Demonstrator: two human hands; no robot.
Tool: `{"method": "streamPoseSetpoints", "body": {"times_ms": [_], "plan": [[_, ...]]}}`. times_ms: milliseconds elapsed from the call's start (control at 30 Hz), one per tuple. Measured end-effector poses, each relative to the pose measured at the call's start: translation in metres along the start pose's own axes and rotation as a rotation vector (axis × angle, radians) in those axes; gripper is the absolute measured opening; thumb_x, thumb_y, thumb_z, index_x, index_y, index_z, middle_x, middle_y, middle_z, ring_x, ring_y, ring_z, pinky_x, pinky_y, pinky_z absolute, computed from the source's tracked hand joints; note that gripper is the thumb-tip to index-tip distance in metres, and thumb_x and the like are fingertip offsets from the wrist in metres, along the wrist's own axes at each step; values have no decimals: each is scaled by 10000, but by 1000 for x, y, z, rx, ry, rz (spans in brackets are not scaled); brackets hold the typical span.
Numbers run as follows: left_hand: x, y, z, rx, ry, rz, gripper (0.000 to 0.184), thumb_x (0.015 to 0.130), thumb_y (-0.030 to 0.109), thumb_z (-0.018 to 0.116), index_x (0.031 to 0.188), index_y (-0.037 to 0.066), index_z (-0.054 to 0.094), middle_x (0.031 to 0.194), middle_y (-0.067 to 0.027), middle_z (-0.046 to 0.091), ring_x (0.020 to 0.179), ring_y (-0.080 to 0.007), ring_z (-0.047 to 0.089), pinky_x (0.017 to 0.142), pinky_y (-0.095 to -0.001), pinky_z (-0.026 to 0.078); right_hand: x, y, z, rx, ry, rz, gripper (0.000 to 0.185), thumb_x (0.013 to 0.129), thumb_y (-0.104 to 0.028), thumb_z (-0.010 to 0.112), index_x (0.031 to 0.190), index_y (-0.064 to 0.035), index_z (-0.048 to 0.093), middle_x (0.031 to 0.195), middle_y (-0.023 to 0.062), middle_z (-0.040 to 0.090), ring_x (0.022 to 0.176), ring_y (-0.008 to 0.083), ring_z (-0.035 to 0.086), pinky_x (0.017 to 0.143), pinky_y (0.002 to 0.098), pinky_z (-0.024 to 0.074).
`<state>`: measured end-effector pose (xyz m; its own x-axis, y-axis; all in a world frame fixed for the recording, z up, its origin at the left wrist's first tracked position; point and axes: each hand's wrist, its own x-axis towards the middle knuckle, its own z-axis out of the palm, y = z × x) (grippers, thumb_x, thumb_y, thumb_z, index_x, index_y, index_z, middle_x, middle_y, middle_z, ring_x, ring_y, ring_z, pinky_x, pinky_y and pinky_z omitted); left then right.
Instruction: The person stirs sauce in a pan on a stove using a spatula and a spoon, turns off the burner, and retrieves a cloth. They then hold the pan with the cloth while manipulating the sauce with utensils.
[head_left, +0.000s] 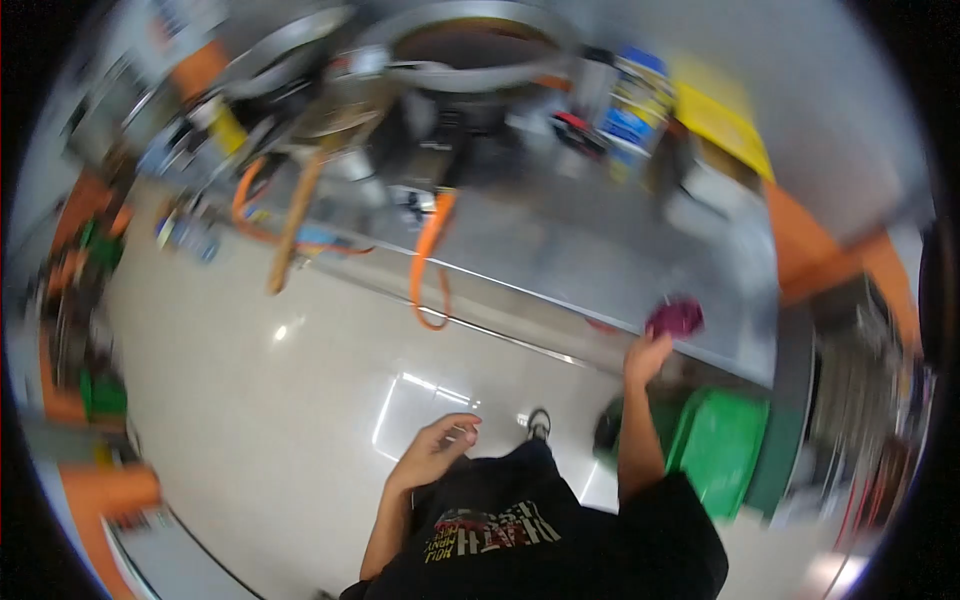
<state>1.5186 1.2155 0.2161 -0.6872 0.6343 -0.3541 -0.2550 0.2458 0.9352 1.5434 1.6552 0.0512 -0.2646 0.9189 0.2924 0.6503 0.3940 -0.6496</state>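
At the front edge of the steel counter (pixel 560 240), my right hand (pixel 648 358) reaches forward with its fingers closed on a crumpled maroon cloth (pixel 677 317). The cloth is blurred and rests on or just above the counter's right part. My left hand (pixel 437 450) hangs in front of my body over the floor. Its fingers are loosely bent, with the thumb apart, and nothing shows in it.
A large round pan (pixel 470 75) stands at the back of the counter. A wooden handle (pixel 298 215) and an orange strap (pixel 430 255) stick out over the front edge. A yellow box (pixel 722 115) and blue-labelled container (pixel 638 100) stand behind. A green bin (pixel 720 450) is below right.
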Motion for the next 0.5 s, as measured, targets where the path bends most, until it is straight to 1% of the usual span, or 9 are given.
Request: {"method": "streamPoseSetpoints", "body": {"times_ms": [33, 67, 133, 167, 200, 333, 367, 467, 500], "plan": [[-11, -16, 3, 19, 114, 2, 253, 980, 147, 627, 1207, 34, 621, 1008, -30, 650, 922, -129, 639, 806, -278, 517, -35, -8, 5, 69, 118, -402, 297, 992, -187, 543, 1158, 57, 517, 1114, 274, 566, 1032, 443, 539, 930, 480, 420], [-20, -31, 1, 60, 248, -25, 262, 976, 165, 635, 1200, 31, 625, 1002, -41, 655, 900, -138, 644, 794, -287, 522, -68, -13, 8, 295, -296, -191, 257, 1000, -156, 528, 1153, 50, 511, 1056, 254, 571, 996, 412, 552, 921, 464, 423], [-38, -65, 1, 144, 464, -88, 285, 967, 203, 651, 1188, 24, 634, 991, -63, 664, 857, -155, 653, 770, -305, 533, -141, -31, 29, 593, -579, -294, 254, 1032, -225, 517, 987, 24, 517, 889, 143, 562, 814, 285, 545, 784, 401, 454], [-52, -79, -4, 147, 528, -142, 350, 923, 247, 690, 1199, 39, 638, 1040, -172, 676, 925, -279, 688, 800, -378, 543, -180, -8, 60, 631, -855, -221, 245, 1038, -254, 524, 1003, -12, 537, 902, 71, 574, 787, 181, 542, 710, 348, 466], [-64, -92, -7, 158, 607, -159, 345, 923, 245, 687, 1197, 41, 638, 1044, -173, 674, 920, -285, 689, 801, -378, 544, -216, -59, 37, 450, -1142, 40, 240, 1032, -286, 544, 1020, -47, 547, 870, 37, 578, 748, 124, 534, 656, 313, 467], [-100, -131, -30, 307, 856, -181, 450, 892, 242, 707, 1293, 82, 581, 1163, -188, 627, 1022, -331, 656, 860, -414, 530, -329, -126, 68, 294, -1789, -528, 242, 1026, -302, 549, 1068, -64, 549, 842, 28, 599, 712, 122, 569, 634, 304, 490], [-108, -137, -37, 389, 958, -148, 486, 883, 241, 712, 1321, 93, 562, 1193, -191, 611, 1053, -339, 641, 876, -421, 524, -350, -155, 70, 118, -1846, -832, 235, 1028, -276, 539, 1108, -55, 549, 877, 38, 615, 720, 133, 597, 650, 312, 512], [-144, -146, -69, 549, 1268, -250, 588, 868, 254, 715, 1401, 139, 497, 1240, -183, 570, 1122, -360, 593, 907, -442, 506, -426, -235, 67, 289, -2444, -586, 228, 1025, -223, 533, 1142, -27, 535, 845, 56, 614, 721, 140, 612, 676, 316, 523], [-158, -153, -69, 497, 1341, -274, 608, 868, 280, 714, 1417, 163, 479, 1189, -167, 575, 1072, -359, 593, 871, -456, 508, -446, -249, 62, 305, -2495, -805, 225, 1032, -196, 489, 1148, -12, 546, 855, 103, 649, 739, 140, 637, 691, 336, 544]]}}
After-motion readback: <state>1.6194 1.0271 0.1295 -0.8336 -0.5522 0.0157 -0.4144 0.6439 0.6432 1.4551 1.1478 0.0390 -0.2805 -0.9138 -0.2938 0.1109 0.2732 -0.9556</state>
